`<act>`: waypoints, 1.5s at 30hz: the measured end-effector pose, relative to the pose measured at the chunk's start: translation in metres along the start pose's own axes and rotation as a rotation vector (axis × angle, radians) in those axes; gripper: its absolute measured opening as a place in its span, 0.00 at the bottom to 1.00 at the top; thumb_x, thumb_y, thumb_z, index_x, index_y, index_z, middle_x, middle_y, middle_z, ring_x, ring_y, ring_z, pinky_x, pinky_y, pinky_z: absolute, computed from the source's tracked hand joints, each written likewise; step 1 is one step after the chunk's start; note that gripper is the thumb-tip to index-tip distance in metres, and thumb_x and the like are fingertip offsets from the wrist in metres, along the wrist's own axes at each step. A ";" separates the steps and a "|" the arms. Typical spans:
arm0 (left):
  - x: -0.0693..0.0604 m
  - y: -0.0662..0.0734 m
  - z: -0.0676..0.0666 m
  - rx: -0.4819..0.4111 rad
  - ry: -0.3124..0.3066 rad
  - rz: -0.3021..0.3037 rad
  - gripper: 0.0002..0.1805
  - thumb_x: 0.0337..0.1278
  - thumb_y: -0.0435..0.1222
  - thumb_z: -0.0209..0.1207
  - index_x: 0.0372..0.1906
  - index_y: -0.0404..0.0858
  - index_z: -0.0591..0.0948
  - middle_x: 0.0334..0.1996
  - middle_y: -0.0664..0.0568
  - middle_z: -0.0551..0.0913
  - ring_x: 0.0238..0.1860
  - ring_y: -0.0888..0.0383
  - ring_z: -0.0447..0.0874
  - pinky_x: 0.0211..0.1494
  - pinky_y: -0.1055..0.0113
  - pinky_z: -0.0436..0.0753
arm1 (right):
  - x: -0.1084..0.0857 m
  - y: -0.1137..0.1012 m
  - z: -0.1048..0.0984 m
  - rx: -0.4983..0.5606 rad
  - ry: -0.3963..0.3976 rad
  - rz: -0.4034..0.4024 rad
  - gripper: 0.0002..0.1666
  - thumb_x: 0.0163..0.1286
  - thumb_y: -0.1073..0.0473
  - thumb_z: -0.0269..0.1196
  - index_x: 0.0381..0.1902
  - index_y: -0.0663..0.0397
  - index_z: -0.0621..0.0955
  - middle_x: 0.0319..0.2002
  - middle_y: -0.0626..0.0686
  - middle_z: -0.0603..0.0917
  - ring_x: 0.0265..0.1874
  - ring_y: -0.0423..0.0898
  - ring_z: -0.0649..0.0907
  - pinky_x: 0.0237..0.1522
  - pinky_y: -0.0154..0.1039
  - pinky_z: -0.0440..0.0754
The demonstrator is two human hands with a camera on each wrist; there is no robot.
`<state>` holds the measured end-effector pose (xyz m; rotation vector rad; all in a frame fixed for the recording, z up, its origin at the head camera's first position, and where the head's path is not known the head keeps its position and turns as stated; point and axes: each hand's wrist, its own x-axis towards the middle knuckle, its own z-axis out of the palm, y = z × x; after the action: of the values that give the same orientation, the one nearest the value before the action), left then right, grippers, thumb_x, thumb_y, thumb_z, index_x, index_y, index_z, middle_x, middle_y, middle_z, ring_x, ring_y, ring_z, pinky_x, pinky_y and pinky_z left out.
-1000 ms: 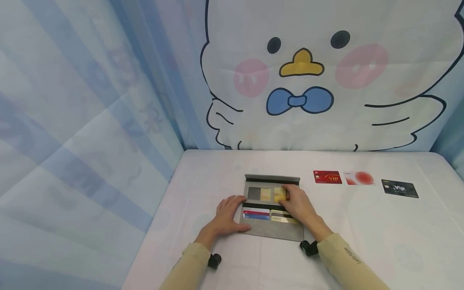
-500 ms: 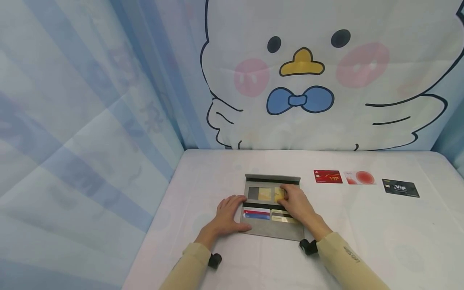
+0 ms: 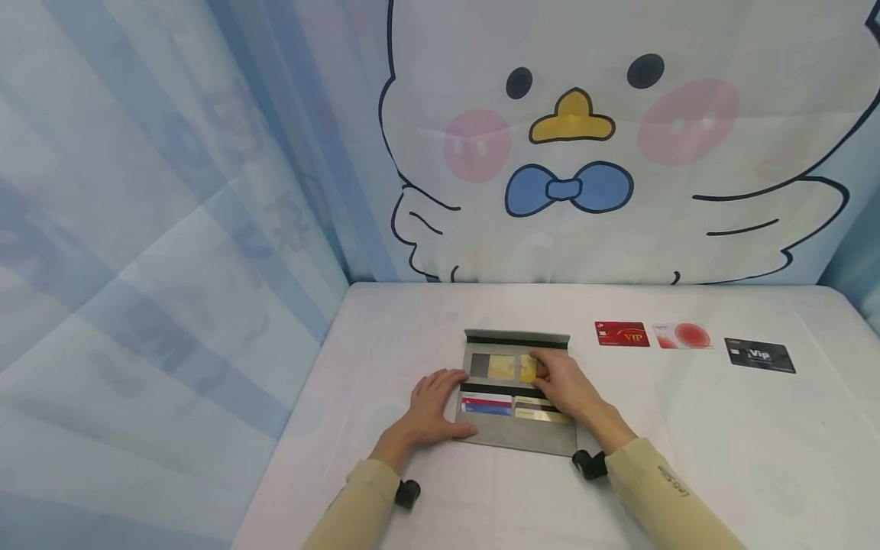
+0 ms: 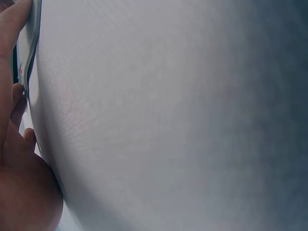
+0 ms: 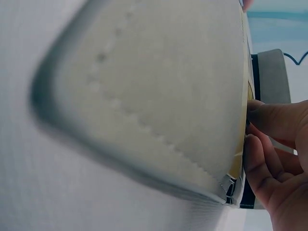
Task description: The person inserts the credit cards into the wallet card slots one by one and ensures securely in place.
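Observation:
A grey wallet [image 3: 512, 438] lies unfolded flat on the table, stitched edge [image 5: 144, 127] close in the right wrist view. Its upper panel has a window partly filled by a gold card [image 3: 501, 368], whose right end sticks out past the window's frame. My right hand [image 3: 569, 386] pinches that end between thumb and fingers, hiding part of it. My left hand [image 3: 433, 409] rests spread at the wallet's left edge, thumb near its lower corner. Lower slots hold a red, white and blue card [image 3: 486, 405] and a pale gold card with a dark stripe [image 3: 539, 409].
Right of the wallet, a red VIP card [image 3: 622, 334], a white card with a red circle [image 3: 682, 336] and a black Vip card [image 3: 759, 356] lie in a row on the white cloth [image 3: 687, 451]. A curtain with a cartoon bird [image 3: 571, 244] hangs behind the table.
The gold card has slid a little left, filling more of the window, with my right fingers still on its end. The right forearm has shifted slightly; my left hand stays put.

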<state>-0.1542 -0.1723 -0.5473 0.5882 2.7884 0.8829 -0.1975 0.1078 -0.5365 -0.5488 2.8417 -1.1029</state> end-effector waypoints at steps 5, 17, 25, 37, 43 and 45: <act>0.000 0.000 0.000 0.002 0.002 0.001 0.48 0.49 0.53 0.74 0.73 0.41 0.66 0.74 0.49 0.64 0.77 0.46 0.51 0.77 0.45 0.45 | 0.001 -0.002 0.000 -0.009 -0.010 -0.001 0.28 0.64 0.72 0.68 0.61 0.71 0.75 0.50 0.65 0.82 0.42 0.54 0.85 0.48 0.51 0.85; 0.000 -0.001 0.000 0.003 0.003 0.004 0.48 0.49 0.53 0.74 0.73 0.41 0.66 0.74 0.49 0.65 0.76 0.45 0.51 0.77 0.44 0.45 | 0.002 -0.004 0.001 -0.048 -0.010 -0.013 0.27 0.64 0.72 0.69 0.61 0.70 0.76 0.46 0.63 0.84 0.40 0.53 0.84 0.51 0.53 0.84; 0.000 -0.002 0.001 0.000 0.004 0.011 0.48 0.49 0.53 0.73 0.74 0.41 0.66 0.74 0.49 0.64 0.76 0.45 0.51 0.77 0.44 0.45 | 0.003 -0.003 0.002 -0.053 -0.018 -0.021 0.27 0.64 0.73 0.68 0.61 0.71 0.77 0.43 0.60 0.84 0.38 0.50 0.82 0.50 0.52 0.84; 0.000 -0.002 0.000 0.010 0.010 0.023 0.48 0.49 0.53 0.73 0.73 0.41 0.66 0.73 0.49 0.65 0.76 0.45 0.52 0.76 0.44 0.46 | 0.003 -0.001 0.003 -0.050 -0.018 -0.044 0.26 0.64 0.74 0.67 0.61 0.71 0.77 0.44 0.60 0.84 0.38 0.50 0.82 0.49 0.52 0.84; 0.000 -0.002 0.000 0.009 0.011 0.026 0.48 0.49 0.53 0.73 0.73 0.41 0.66 0.73 0.48 0.65 0.76 0.44 0.52 0.76 0.43 0.46 | 0.003 -0.001 0.004 -0.053 -0.019 -0.048 0.26 0.65 0.74 0.67 0.61 0.70 0.77 0.45 0.61 0.85 0.39 0.50 0.83 0.50 0.52 0.84; 0.001 -0.002 0.000 0.009 0.011 0.028 0.48 0.49 0.53 0.73 0.73 0.41 0.66 0.73 0.48 0.65 0.76 0.44 0.52 0.76 0.43 0.46 | 0.003 -0.001 0.003 -0.053 -0.020 -0.046 0.26 0.65 0.74 0.67 0.61 0.70 0.77 0.45 0.61 0.85 0.39 0.50 0.83 0.50 0.52 0.84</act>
<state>-0.1552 -0.1731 -0.5486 0.6269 2.8021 0.8823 -0.1994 0.1041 -0.5383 -0.6285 2.8625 -1.0259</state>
